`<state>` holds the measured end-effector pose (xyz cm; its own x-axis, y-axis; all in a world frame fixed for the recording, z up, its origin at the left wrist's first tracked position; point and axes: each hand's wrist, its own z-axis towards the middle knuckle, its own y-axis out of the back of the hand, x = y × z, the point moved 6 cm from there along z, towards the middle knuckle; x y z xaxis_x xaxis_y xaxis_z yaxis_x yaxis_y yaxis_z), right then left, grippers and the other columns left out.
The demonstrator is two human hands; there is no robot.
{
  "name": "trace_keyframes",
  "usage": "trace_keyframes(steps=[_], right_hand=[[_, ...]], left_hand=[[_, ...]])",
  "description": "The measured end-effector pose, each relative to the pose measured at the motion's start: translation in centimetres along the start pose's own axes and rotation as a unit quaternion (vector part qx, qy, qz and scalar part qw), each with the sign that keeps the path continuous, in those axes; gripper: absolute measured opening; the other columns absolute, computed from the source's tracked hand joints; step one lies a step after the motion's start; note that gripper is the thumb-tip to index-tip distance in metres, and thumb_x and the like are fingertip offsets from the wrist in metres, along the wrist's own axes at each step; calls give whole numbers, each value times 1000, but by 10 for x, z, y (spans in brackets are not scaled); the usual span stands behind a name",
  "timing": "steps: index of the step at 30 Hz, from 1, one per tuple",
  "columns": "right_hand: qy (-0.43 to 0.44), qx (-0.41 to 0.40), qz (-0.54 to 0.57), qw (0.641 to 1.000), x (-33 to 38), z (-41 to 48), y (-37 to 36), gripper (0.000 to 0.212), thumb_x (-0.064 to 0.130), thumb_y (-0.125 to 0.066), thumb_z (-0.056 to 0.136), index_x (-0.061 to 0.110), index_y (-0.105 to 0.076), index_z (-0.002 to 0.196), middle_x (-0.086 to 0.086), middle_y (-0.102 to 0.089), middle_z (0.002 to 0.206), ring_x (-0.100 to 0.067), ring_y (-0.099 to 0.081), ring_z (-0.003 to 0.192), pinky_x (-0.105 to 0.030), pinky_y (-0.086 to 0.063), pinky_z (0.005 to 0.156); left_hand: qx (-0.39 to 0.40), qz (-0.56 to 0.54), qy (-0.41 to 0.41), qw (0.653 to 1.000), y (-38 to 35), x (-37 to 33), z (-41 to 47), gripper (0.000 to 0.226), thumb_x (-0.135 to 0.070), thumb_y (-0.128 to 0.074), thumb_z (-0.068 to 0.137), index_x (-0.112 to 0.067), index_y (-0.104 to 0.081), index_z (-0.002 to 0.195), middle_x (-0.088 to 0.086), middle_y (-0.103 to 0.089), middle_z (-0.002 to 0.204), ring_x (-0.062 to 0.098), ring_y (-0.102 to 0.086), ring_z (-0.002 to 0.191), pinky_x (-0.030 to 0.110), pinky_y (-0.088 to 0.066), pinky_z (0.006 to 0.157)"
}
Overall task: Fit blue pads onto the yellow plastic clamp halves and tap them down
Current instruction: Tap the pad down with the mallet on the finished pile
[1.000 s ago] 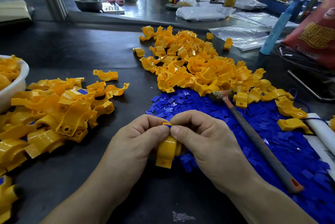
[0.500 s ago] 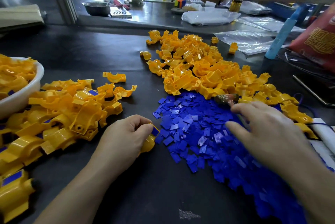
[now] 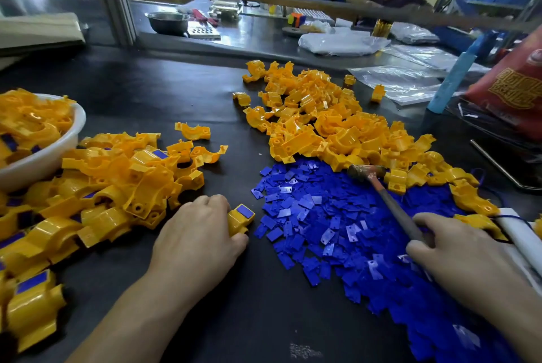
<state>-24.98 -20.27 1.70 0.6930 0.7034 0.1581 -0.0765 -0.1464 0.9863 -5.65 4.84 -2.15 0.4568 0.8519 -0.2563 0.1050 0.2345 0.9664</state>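
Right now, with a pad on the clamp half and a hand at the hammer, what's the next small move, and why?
Probably lift the hammer and tap the blue pad down. The left hand holds the clamp half on the table, pad up; the right hand grips the handle.

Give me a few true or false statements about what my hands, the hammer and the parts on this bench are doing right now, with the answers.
1. The left hand holds a yellow clamp half with a blue pad on it. True.
2. The right hand holds nothing. False: it grips the hammer by its handle.
3. The hammer head is over the held clamp half. False: it lies at the far edge of the loose blue pads, apart from it.
4. The white bowl on the left holds yellow parts. True.
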Motion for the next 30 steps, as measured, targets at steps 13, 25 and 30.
trace_keyframes(steps=[13,25,30], right_hand=[[-3,308,559,770,75,-56,-15,22,22,-61,78,13,-69,96,-14,-51,56,-23,-42,37,-29,-40,35],[199,79,191,958,95,-63,-22,52,52,-41,93,58,-13,137,46,-35,100,19,-42,88,3,-33,78],[215,28,199,956,97,-70,-14,48,59,-40,83,71,-16,122,63,-32,93,37,-33,91,7,-29,78]], left_hand=[[-39,-16,-30,999,-2,-1,4,52,-59,-59,84,-38,-52,130,-13,-56,119,10,-51,110,24,-40,70],[-41,-33,-45,998,-2,-3,7,48,-58,-61,85,-36,-54,127,-11,-56,114,10,-51,106,26,-47,75],[-42,-33,-48,997,-4,-2,6,50,-57,-61,85,-35,-54,129,-10,-57,117,11,-51,108,24,-43,72]])
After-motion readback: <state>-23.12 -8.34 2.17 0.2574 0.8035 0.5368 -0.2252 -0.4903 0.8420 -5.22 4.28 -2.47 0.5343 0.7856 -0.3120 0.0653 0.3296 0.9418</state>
